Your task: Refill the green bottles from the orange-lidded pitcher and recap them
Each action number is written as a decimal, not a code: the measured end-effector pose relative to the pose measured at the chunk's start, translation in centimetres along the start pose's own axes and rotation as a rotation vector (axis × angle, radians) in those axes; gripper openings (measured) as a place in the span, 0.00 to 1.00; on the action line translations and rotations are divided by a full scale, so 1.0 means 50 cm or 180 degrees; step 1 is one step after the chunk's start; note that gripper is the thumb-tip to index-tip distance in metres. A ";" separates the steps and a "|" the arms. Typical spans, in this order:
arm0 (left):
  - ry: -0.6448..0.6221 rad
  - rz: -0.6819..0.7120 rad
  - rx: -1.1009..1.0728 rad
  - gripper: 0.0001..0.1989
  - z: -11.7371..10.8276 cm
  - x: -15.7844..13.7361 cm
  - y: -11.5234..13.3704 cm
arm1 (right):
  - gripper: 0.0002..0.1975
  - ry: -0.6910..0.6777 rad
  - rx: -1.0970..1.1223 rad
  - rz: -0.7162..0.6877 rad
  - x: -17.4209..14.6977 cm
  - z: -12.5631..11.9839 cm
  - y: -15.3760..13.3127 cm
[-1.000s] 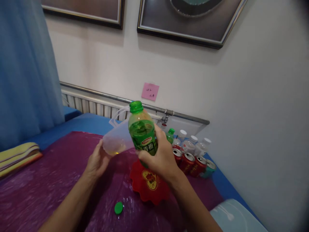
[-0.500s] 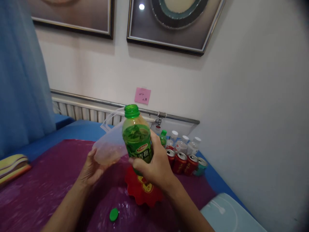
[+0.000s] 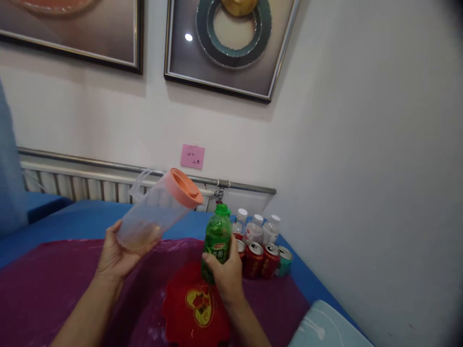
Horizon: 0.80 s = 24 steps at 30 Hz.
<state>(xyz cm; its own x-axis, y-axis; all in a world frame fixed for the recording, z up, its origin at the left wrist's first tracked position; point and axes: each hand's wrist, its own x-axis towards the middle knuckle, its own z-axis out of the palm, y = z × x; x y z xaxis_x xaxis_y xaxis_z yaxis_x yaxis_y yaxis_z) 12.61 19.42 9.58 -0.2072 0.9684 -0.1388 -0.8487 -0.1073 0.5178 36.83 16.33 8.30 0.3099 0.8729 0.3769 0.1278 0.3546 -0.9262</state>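
Observation:
My left hand (image 3: 121, 253) is wrapped round the base of a clear plastic pitcher (image 3: 148, 212) with an orange lid (image 3: 183, 188). The pitcher is tilted, lid end up to the right, and a little amber liquid lies at its bottom. In my right hand (image 3: 228, 272) is a green drink bottle (image 3: 217, 236), upright and gripped from the right side. Its mouth overlaps other green behind it, so I cannot tell its edge clearly. Below the bottle lies a red scalloped item (image 3: 197, 308) with a gold print.
Behind my right hand stand several drink cans (image 3: 254, 260) and white-capped bottles (image 3: 270, 230). A purple sheet (image 3: 47, 284) covers part of the blue surface (image 3: 90, 217). A pale blue item (image 3: 325, 327) lies at lower right. The radiator (image 3: 79, 188) runs along the wall.
The bottle has gone down and away from me, toward the cans. The pitcher's orange lid now shows beside it. My view has shifted, and the loose green cap has left the frame.

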 end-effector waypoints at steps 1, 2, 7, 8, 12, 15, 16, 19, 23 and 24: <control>-0.0029 0.0041 0.0028 0.14 0.001 0.005 -0.004 | 0.39 -0.0046 -0.0054 0.0039 0.002 0.003 0.016; -0.0048 0.0083 0.0079 0.15 0.000 0.010 -0.008 | 0.41 -0.0108 -0.0105 0.0055 0.002 0.004 0.030; -0.0012 0.0223 0.0348 0.15 -0.007 0.016 -0.014 | 0.42 -0.0254 -0.0327 -0.0005 -0.004 -0.009 0.075; 0.0011 0.0215 0.0371 0.14 -0.006 0.016 -0.011 | 0.42 -0.0224 -0.0372 -0.0022 -0.006 -0.013 0.080; 0.0118 0.0092 0.0403 0.13 0.001 0.013 0.006 | 0.42 -0.0281 -0.0530 -0.0057 -0.010 -0.024 0.087; 0.0102 0.0099 0.0479 0.15 0.007 0.011 0.014 | 0.42 -0.0408 -0.0590 -0.0025 -0.015 -0.025 0.084; 0.0059 0.0098 0.0539 0.15 0.009 0.011 0.016 | 0.43 -0.0441 -0.0594 -0.0017 -0.017 -0.024 0.083; -0.0063 0.0089 0.0776 0.15 0.018 0.006 0.018 | 0.43 -0.0547 -0.0574 0.0008 -0.023 -0.024 0.079; -0.0034 0.0159 0.0900 0.15 0.031 -0.005 0.020 | 0.43 -0.0557 -0.0485 -0.0002 -0.027 -0.026 0.080; -0.0024 0.0207 0.0910 0.15 0.033 -0.007 0.021 | 0.43 -0.0552 -0.0455 -0.0018 -0.027 -0.027 0.081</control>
<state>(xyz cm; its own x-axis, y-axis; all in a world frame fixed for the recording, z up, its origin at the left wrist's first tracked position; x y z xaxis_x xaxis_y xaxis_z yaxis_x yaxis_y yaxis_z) 12.58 19.34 11.57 -0.2522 0.9633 -0.0920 -0.6619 -0.1024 0.7425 38.19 16.11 4.06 0.1437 0.9200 0.3646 0.2651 0.3192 -0.9099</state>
